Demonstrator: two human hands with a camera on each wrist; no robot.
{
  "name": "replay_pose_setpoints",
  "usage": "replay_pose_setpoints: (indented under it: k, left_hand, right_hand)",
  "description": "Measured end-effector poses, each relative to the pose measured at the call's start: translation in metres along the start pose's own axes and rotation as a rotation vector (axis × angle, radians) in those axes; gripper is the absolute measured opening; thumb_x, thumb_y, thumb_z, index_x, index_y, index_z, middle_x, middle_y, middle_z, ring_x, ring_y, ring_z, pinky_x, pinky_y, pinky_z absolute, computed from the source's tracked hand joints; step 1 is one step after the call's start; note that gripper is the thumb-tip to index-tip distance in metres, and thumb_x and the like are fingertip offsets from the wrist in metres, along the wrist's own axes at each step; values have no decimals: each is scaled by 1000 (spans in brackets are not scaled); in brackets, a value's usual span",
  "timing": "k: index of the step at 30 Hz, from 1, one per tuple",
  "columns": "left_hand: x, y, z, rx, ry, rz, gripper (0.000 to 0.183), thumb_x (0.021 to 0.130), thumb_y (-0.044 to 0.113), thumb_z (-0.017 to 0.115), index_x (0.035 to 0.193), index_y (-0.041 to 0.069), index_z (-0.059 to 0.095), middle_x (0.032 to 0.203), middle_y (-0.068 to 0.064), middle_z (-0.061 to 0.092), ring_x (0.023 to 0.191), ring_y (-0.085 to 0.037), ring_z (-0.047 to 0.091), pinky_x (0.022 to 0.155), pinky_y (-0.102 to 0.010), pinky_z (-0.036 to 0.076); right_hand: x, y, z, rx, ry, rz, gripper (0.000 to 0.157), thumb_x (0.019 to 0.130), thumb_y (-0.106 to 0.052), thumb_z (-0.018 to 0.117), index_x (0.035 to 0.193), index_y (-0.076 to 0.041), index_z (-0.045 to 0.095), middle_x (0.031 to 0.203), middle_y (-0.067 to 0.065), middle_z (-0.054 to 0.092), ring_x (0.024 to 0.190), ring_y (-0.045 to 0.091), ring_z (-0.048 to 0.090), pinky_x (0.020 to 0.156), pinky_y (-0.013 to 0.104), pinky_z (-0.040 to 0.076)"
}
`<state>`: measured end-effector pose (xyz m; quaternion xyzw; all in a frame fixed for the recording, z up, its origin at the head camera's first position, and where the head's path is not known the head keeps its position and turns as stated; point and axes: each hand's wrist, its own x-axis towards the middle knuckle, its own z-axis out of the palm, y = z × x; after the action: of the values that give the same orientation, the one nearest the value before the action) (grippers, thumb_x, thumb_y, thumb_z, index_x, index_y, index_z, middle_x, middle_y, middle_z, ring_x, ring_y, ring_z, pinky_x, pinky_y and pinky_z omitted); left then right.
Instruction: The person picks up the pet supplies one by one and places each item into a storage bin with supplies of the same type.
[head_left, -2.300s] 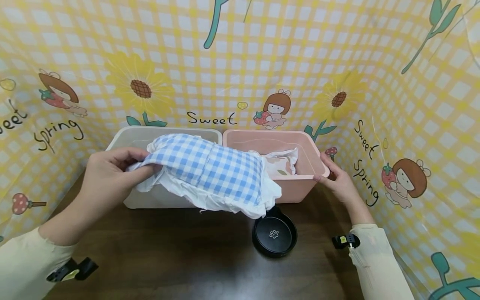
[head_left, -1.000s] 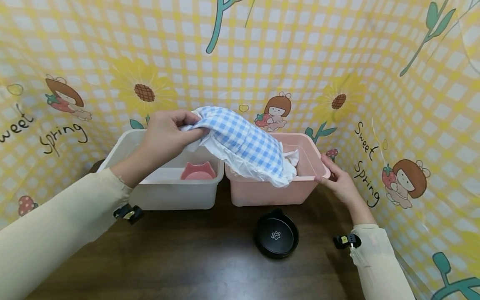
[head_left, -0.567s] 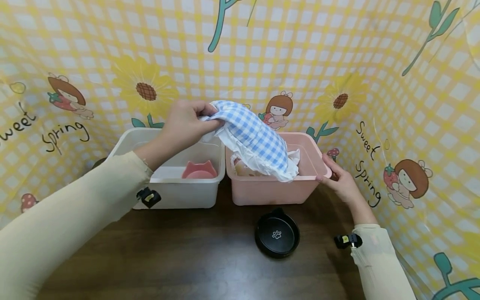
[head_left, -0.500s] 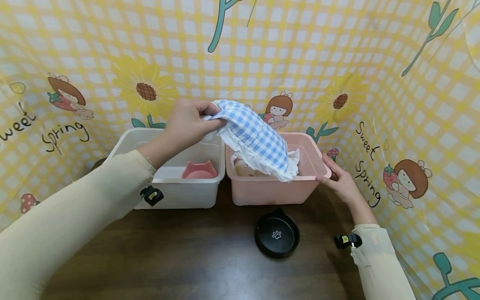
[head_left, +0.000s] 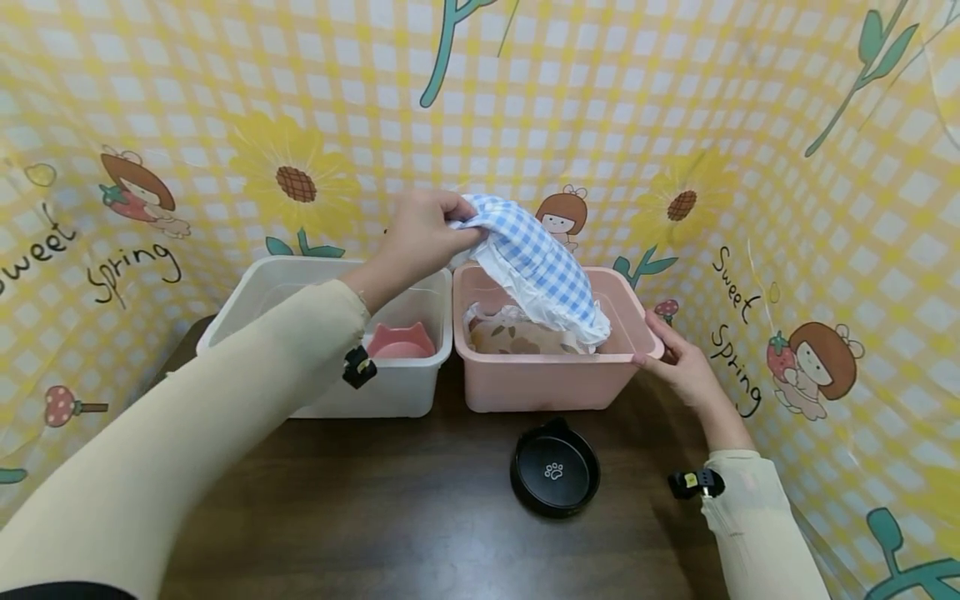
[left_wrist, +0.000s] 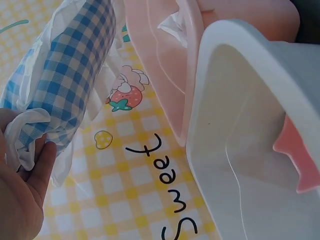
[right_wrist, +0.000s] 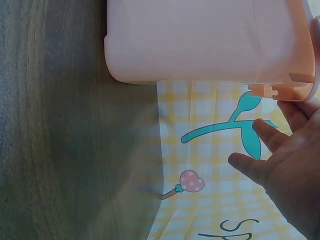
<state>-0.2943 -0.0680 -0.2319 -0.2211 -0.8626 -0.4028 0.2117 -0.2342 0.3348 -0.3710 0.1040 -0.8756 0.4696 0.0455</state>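
Note:
My left hand [head_left: 431, 229] pinches one end of a small blue-and-white gingham cushion [head_left: 536, 258] with a white ruffled edge. The cushion slants down to the right over the pink bin [head_left: 540, 387], its lower end inside the bin's rim. Beneath it in the bin lies a beige, leaf-patterned piece with a frilled white edge [head_left: 513, 336], partly hidden. At the bin's right front corner my right hand [head_left: 682, 362] grips the rim between thumb and fingers. In the right wrist view several fingers [right_wrist: 250, 167] of that hand spread out below the rim.
Left of the pink bin stands a white bin [head_left: 360, 392], with a pink cat-eared bowl [head_left: 401, 342] inside. A black bowl with a paw print [head_left: 555, 479] sits on the dark wooden table [head_left: 360, 517] in front. Yellow checked cloth [head_left: 420, 150] hangs behind and at the sides.
The left hand has carried the cushion rightward and up from above the white bin to over the pink one, uncovering the cat-eared bowl. The right hand has stayed on the rim.

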Motion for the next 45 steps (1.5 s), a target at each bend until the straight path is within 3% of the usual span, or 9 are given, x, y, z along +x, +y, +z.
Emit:
replay_pose_setpoints:
  k: [11, 14, 18, 22, 29, 34, 38, 45]
  left_hand:
    - [15, 0, 28, 27, -42, -1, 14, 82, 27, 75, 86, 13, 74, 80, 4, 69, 66, -11, 55, 58, -23, 47]
    - [19, -2, 38, 16, -61, 2, 13, 82, 24, 74, 86, 12, 74, 78, 3, 69, 62, -10, 54, 55, -22, 47]
    - [22, -7, 54, 18, -76, -17, 12, 81, 24, 75, 83, 12, 74, 73, 4, 69, 58, -9, 55, 53, -22, 48]
    - [22, -11, 67, 36, -106, -47, 13, 82, 26, 74, 83, 12, 73, 73, 4, 70, 62, -9, 58, 57, -23, 50]
    - [26, -8, 83, 116, -156, -38, 14, 82, 26, 73, 87, 12, 73, 90, 2, 68, 82, -12, 59, 73, -25, 51]
    - [27, -5, 95, 131, -206, -56, 11, 83, 23, 72, 88, 14, 72, 90, 4, 69, 80, -12, 60, 69, -25, 51]
    - [24, -3, 106, 139, -233, -33, 10, 84, 23, 72, 88, 14, 73, 88, 5, 69, 77, -11, 61, 66, -23, 51]
    - [22, 2, 116, 158, -307, 22, 13, 84, 24, 71, 94, 16, 71, 91, 6, 69, 80, -9, 61, 74, -24, 50]
  right_hand:
    - [1, 3, -1, -3, -4, 16, 76, 89, -23, 71, 151, -13, 28, 159, 12, 19, 144, 35, 24, 89, 4, 36]
    - [0, 3, -1, -20, -4, 31, 76, 89, -24, 70, 151, -15, 28, 159, 11, 19, 144, 34, 24, 103, 21, 39]
    - [-1, 3, -1, -32, 2, 34, 76, 89, -24, 70, 151, -14, 28, 159, 11, 19, 144, 34, 23, 109, 47, 33]
    - [1, 12, -1, -26, 1, 44, 77, 88, -25, 71, 152, -15, 28, 160, 10, 19, 144, 34, 23, 109, 55, 30]
    - [12, 35, -1, -7, 6, 66, 78, 86, -30, 73, 151, -29, 29, 160, -2, 19, 146, 28, 22, 111, 54, 30]
    - [13, 37, -1, -10, 6, 34, 77, 87, -30, 72, 151, -30, 29, 160, -2, 20, 145, 30, 25, 109, 55, 31]
    - [13, 38, -1, -6, 12, 39, 76, 87, -31, 73, 150, -32, 31, 159, -6, 22, 144, 27, 27, 110, 53, 31]
    - [14, 39, -1, -36, 25, 42, 74, 86, -33, 72, 149, -34, 32, 158, -9, 24, 144, 22, 29, 109, 43, 34]
